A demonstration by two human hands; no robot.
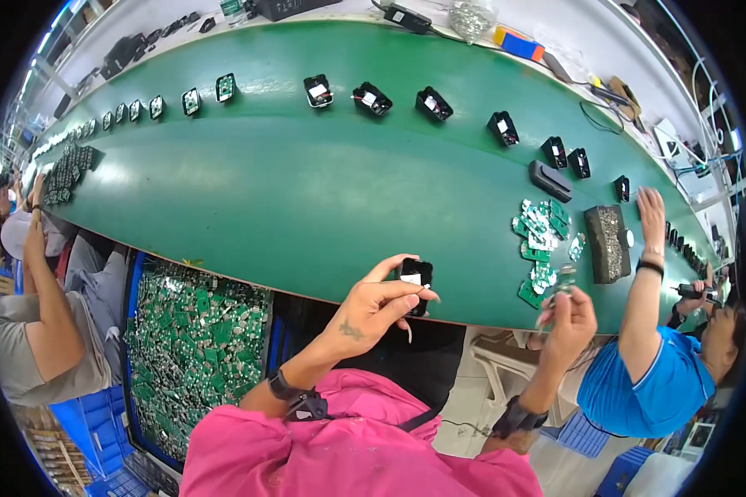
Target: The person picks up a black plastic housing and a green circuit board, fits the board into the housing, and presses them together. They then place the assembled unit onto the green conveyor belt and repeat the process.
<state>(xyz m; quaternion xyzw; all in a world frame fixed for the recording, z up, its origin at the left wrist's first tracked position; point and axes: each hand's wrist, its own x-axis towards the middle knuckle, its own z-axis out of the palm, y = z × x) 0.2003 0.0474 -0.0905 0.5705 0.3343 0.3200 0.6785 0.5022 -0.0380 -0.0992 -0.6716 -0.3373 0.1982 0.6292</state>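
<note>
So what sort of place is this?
Probably an electronics assembly workshop: black housings line a long green bench, a blue-rimmed bin is heaped with circuit boards, and other people work along the same bench.

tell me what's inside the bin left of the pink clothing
Loose green circuit boards lie heaped inside the blue-edged bin. Only the top ones show; anything deeper, and the bin's floor, is covered.
</note>
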